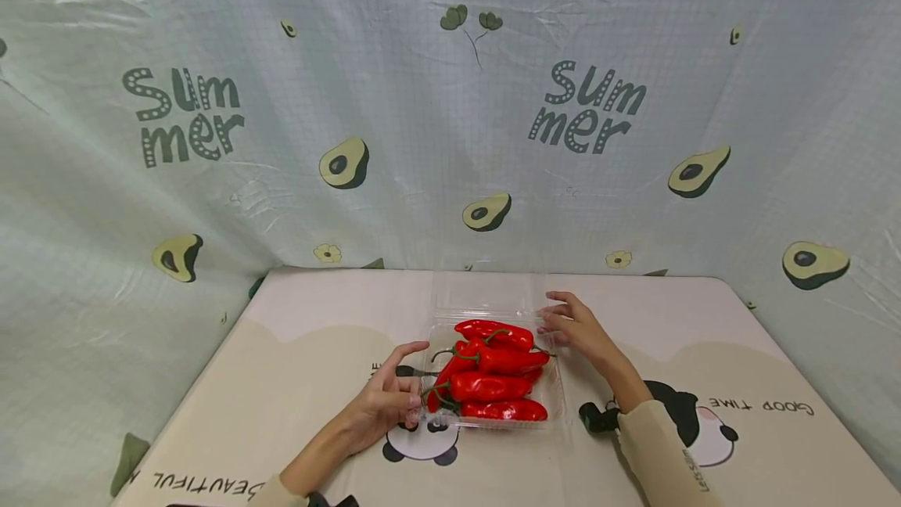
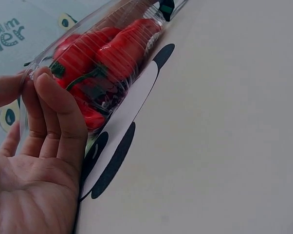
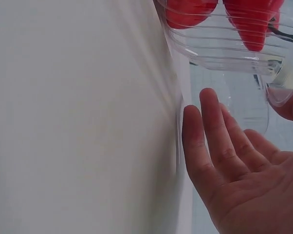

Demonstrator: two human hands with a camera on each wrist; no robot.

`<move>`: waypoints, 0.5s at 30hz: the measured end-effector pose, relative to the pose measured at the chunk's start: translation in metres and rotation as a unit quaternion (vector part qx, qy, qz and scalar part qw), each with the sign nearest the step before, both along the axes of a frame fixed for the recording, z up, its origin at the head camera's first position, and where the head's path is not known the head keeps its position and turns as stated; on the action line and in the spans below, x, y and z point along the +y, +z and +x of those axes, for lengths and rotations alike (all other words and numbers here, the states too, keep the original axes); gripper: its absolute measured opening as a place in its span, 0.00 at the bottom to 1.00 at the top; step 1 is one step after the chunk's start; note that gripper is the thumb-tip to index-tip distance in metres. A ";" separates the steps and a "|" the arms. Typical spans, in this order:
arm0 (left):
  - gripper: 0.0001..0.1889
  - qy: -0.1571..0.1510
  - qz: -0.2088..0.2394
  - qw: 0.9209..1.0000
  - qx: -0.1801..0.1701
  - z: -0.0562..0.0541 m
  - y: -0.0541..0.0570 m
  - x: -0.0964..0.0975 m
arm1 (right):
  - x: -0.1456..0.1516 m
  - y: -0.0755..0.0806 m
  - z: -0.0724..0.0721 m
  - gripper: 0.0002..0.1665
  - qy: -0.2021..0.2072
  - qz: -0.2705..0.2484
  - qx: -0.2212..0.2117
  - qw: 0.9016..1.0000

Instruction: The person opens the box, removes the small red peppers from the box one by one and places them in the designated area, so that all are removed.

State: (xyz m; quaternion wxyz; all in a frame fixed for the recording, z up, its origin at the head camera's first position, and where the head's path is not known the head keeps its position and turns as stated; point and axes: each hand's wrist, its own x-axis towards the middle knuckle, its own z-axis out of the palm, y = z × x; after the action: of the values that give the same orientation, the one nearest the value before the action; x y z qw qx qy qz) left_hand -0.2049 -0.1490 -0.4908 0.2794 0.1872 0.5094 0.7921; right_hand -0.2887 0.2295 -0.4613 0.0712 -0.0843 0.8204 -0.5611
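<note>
A clear plastic clamshell box lies on the table, its transparent lid folded open at the far side. Several glossy red peppers with green stems are piled inside. My left hand pinches the box's left rim between thumb and bent fingers, seen close up in the left wrist view. At the far right corner is my right hand. In the right wrist view its thumb touches the clear plastic near the hinge, while the other fingers extend loosely below the box wall, gripping nothing.
The table's cover is pale, printed with pandas and lettering. Behind it hangs a light curtain with avocado prints and "summer" lettering. Black straps show at the wrists, and a dark object's edge shows at the bottom left.
</note>
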 end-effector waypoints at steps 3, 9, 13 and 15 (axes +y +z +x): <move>0.43 -0.002 0.007 1.000 0.000 0.000 -0.001 0.000 | 0.001 -0.001 0.000 0.37 -0.001 0.005 -0.007 1.000; 0.42 -0.003 0.011 1.000 0.002 -0.001 -0.002 0.000 | 0.003 -0.001 0.001 0.39 0.002 0.021 -0.016 1.000; 0.43 -0.001 0.007 1.000 0.000 0.000 -0.002 0.000 | 0.003 -0.003 0.000 0.40 0.006 0.029 -0.020 0.999; 0.43 0.002 0.005 1.000 -0.003 0.000 -0.002 0.000 | 0.003 -0.004 -0.001 0.40 0.009 0.026 -0.022 0.999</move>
State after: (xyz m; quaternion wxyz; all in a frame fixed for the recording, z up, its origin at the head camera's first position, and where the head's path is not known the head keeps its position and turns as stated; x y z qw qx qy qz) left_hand -0.2047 -0.1492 -0.4927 0.2784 0.1858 0.5048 0.7957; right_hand -0.2894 0.2324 -0.4653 0.0962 -0.0772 0.8320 -0.5409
